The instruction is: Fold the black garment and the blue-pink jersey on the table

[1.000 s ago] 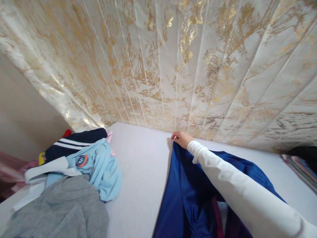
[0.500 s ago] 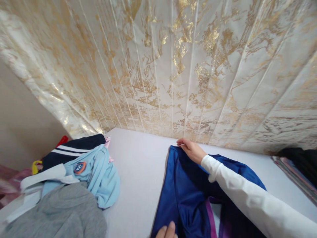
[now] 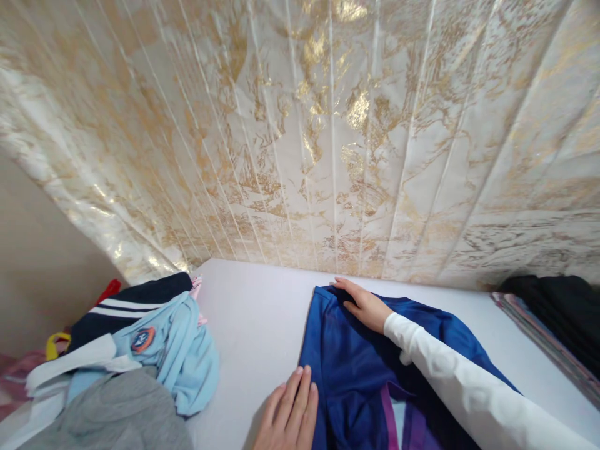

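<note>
A dark blue garment (image 3: 349,359) with purple trim lies spread on the white surface, its lower part cut off by the view's bottom edge. My right hand (image 3: 368,306) rests flat on its far edge, fingers stretched toward the upper left corner and thumb a little apart. At the garment's left edge is my left hand (image 3: 290,409), palm down with fingers extended side by side, the fingertips touching or just beside the cloth. Neither hand grips anything. The white right sleeve (image 3: 459,375) crosses over the garment and hides part of it.
To the left, a loose heap holds a light blue shirt (image 3: 182,350) with a round badge, a grey garment (image 3: 122,415) and a navy striped piece (image 3: 135,303). Folded clothes (image 3: 548,319) are stacked at the right. A gold-patterned curtain (image 3: 300,137) hangs behind the white surface (image 3: 248,337).
My left hand has come further into view, moving up and left along the garment's left edge. My right hand lies flatter on the cloth. The camera view has shifted slightly.
</note>
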Tool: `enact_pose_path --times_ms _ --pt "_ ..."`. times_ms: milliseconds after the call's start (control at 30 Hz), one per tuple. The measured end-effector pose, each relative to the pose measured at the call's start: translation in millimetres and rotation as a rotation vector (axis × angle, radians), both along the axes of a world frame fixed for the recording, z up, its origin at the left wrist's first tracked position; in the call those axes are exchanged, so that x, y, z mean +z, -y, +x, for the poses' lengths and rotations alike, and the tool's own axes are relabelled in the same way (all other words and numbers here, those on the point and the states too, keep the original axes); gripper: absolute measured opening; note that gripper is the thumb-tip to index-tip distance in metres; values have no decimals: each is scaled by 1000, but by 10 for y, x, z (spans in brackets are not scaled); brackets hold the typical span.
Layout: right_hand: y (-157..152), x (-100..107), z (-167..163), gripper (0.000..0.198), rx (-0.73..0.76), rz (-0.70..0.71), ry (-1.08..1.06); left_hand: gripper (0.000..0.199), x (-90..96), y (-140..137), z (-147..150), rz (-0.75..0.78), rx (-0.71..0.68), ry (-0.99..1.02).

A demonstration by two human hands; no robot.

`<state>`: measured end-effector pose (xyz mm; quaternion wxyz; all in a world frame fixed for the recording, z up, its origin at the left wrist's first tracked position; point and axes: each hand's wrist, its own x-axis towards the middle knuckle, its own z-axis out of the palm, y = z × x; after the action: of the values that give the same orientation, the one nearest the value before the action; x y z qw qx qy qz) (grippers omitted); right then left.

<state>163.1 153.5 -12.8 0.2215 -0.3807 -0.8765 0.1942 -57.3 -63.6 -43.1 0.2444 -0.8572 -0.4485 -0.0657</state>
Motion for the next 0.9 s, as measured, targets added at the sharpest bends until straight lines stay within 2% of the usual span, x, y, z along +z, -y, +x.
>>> enact_pose_path --times_ms 100,200,333,400,467,533,600,700,800,900 --pt "134 141 160 45 -13 -28 -45 53 255 -386 68 -200 -7 136" --pt "483 307 323 39 25 -97 -42 50 467 -836 250 -400 145 288" --pt "1063 480 498 42 139 -211 57 51 502 -1244 480 -489 161 325" --pt "1231 517 604 42 164 -259 107 54 443 -1302 542 -484 154 330" --pt "1263 525 734 38 126 -287 139 57 386 -1292 569 -474 158 336" --pt "1195 517 863 34 12 -277 169 58 346 -1262 571 -461 162 339" --pt "1099 494 948 28 -162 -212 219 59 316 -1247 561 -450 162 338" --pt "1020 432 951 14 -373 -118 352 59 279 -1280 538 -430 156 338" --pt "1033 372 879 9 -375 -74 427 59 298 -1313 519 -415 152 344" --pt "1054 366 860 9 -332 -70 399 51 409 -1198 546 -373 114 390"
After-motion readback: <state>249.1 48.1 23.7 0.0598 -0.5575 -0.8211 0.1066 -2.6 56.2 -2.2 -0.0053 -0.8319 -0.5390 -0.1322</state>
